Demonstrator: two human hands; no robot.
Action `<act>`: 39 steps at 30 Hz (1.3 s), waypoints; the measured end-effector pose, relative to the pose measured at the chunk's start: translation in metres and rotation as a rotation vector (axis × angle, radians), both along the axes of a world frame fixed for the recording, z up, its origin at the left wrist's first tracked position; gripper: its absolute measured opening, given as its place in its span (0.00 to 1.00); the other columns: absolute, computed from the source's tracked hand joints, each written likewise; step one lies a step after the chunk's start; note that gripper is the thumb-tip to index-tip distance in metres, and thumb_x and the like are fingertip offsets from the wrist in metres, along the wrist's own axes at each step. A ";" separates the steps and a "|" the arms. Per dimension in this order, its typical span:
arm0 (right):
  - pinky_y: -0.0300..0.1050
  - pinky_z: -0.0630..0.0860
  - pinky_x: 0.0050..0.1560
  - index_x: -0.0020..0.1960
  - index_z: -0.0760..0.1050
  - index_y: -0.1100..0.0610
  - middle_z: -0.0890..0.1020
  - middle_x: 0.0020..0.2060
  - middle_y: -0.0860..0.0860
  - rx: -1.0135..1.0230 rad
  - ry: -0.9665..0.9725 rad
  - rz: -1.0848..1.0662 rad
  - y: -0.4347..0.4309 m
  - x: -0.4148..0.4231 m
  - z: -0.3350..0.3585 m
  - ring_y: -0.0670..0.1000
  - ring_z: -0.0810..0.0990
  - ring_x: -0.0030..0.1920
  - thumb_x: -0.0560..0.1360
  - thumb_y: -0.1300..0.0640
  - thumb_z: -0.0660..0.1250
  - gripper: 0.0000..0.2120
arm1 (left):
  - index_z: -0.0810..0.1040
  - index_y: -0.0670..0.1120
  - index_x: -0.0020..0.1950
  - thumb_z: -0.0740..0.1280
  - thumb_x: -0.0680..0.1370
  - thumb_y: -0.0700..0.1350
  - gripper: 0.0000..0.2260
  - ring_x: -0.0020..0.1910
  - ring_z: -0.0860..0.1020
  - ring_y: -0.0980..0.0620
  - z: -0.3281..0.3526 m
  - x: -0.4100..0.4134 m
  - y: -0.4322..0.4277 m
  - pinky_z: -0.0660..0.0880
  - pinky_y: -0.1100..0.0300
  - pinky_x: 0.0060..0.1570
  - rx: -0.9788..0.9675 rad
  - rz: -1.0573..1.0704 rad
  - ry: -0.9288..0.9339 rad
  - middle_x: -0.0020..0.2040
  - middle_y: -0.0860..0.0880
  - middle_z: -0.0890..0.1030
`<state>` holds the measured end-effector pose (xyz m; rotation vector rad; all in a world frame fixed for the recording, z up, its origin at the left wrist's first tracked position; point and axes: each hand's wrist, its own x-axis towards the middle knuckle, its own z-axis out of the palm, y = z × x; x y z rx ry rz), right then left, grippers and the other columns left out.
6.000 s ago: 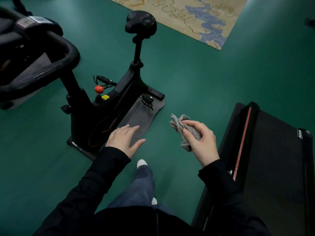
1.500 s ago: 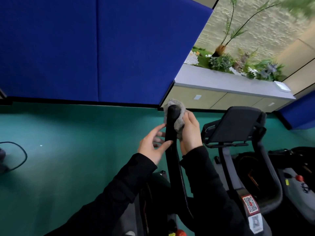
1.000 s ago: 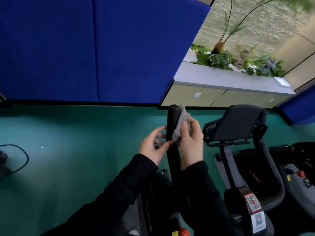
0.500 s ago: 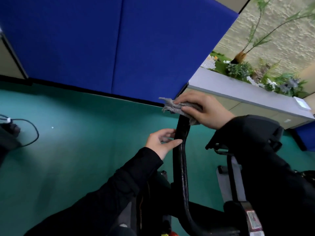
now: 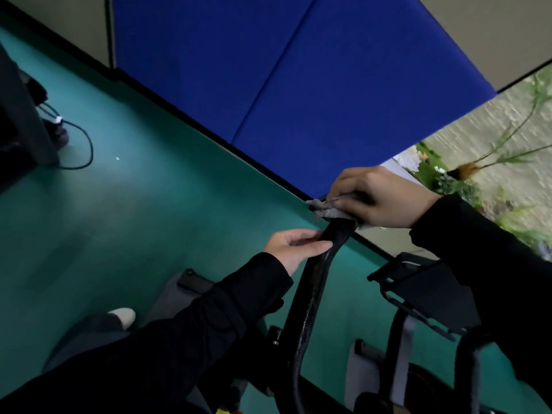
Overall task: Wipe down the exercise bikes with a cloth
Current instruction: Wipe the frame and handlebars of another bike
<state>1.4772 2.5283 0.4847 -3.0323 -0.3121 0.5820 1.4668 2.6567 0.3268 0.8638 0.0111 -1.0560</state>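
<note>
Gripping cloth (image 5: 328, 212) in right hand (image 5: 379, 198) at 3 o'clock, capping bar (image 5: 310, 294) tip; pinching bar just below with left hand (image 5: 292, 246). Early, seemingly: only bar end under wipe; rest of it, and second bike (image 5: 418, 294) at 4 o'clock, left to do.

Your grey cloth (image 5: 330, 212) sits crumpled over the top end of the bike's black handlebar (image 5: 315, 285). It is bunched under your right hand (image 5: 380, 198), and a ragged edge pokes out to the left. The handlebar is glossy and gently curved, rising from the bottom of the view up to the cloth. Your left hand (image 5: 294, 245) pinches it just below the cloth. A second bike (image 5: 424, 294), black and blurred, stands just to the right.
</note>
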 end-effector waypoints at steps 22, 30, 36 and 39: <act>0.38 0.68 0.43 0.40 0.75 0.46 0.80 0.38 0.46 -0.020 0.076 -0.315 -0.001 0.008 -0.003 0.48 0.76 0.42 0.76 0.54 0.65 0.07 | 0.79 0.37 0.53 0.71 0.71 0.33 0.12 0.38 0.77 0.57 0.005 0.000 0.001 0.72 0.72 0.37 0.027 0.019 -0.105 0.41 0.49 0.80; 0.55 0.76 0.57 0.44 0.79 0.55 0.83 0.43 0.53 0.420 -0.233 -0.997 -0.006 -0.010 -0.020 0.55 0.80 0.49 0.77 0.50 0.64 0.10 | 0.79 0.42 0.51 0.72 0.72 0.36 0.09 0.41 0.75 0.54 0.012 0.008 0.007 0.70 0.70 0.39 0.080 -0.079 -0.258 0.44 0.48 0.78; 0.42 0.66 0.43 0.51 0.74 0.57 0.77 0.40 0.49 0.337 -0.887 -1.271 0.046 -0.035 -0.056 0.51 0.74 0.43 0.79 0.50 0.61 0.10 | 0.79 0.46 0.48 0.70 0.73 0.37 0.06 0.35 0.76 0.63 0.016 0.017 0.013 0.70 0.73 0.34 0.074 -0.185 -0.308 0.42 0.54 0.79; 0.43 0.62 0.41 0.51 0.69 0.60 0.78 0.43 0.56 0.357 -1.017 -1.458 0.073 -0.042 -0.074 0.54 0.74 0.44 0.80 0.51 0.60 0.11 | 0.79 0.49 0.49 0.67 0.76 0.40 0.05 0.40 0.76 0.58 0.017 0.026 0.015 0.70 0.65 0.39 0.095 -0.283 -0.357 0.42 0.54 0.79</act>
